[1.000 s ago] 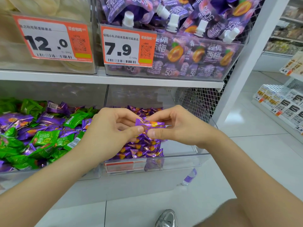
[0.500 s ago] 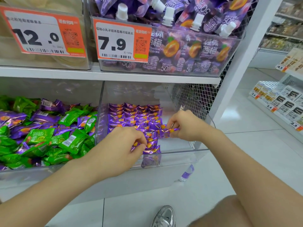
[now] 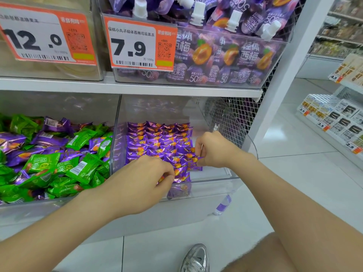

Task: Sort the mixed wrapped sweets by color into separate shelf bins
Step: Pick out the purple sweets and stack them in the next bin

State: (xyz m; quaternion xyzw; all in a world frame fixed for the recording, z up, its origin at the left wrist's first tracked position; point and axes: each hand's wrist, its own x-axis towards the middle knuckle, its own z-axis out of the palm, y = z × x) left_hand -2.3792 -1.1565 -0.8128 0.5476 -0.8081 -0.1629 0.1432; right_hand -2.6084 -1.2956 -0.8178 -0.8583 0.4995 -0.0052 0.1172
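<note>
Although the left hand [image 3: 145,179] lay in plain view on the front rows, its fingertips were bent down among the wrappers, so I cannot tell if they gripped one or only pressed on them. The right hand [image 3: 214,150] pinched a purple foil-wrapped sweet [image 3: 196,160] between the thumb and the curled fingers. The fingers covered most of this sweet, and only its crinkled end came out.

The sweet was low inside the clear plastic bin [image 3: 212,185], touching the neat rows of purple sweets [image 3: 157,142] at their three o'clock edge. At nine o'clock from this bin, a second clear bin [image 3: 23,207] held a mixed heap of green and purple wrapped sweets [image 3: 59,163], cut off by the border of the view.

At twelve o'clock, above the white shelf board [image 3: 137,87], stood purple spouted jelly pouches [image 3: 225,55] behind an orange price tag reading 7.9 [image 3: 133,48]. The orange price tag reading 12.0 [image 3: 39,40] was cut off at its side, and the pale goods behind it were hard to make out. A small purple and white object [image 3: 223,206] at five o'clock under the bin was too blurred to name. A silver shoe [image 3: 196,259] at six o'clock was cut by the lower edge.

One second before, both hands had held the sweet up between them, above the rows. Half a second before, they were already down in the bin, nearly as now.
</note>
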